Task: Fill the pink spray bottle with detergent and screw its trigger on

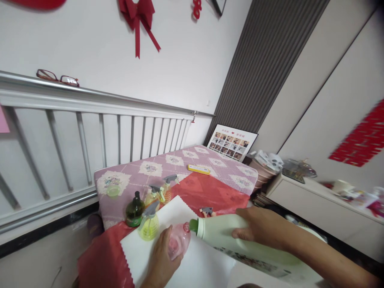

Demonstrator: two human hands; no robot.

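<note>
My left hand (165, 258) is wrapped round a clear pink spray bottle (178, 241) whose spray head is off, tilted over a white scalloped sheet (171, 215). With my right hand (255, 226) I grip a large pale green jug (220, 232), tipped nearly sideways. Its green spout meets or almost meets the pink bottle's neck; any liquid passing between them is too small to make out. Left of my hands stands a yellow spray bottle (149, 226) with a grey trigger head. A loose grey spray head (207, 211) lies beyond the jug's spout.
A dark green bottle (135, 212) and two orange-yellow spray bottles (153, 196) stand close behind. Red cloth (216, 192) covers part of the flowered table (150, 168), which holds a yellow case (199, 169) and a pale green cap (113, 191). A white cabinet (318, 208) stands at right.
</note>
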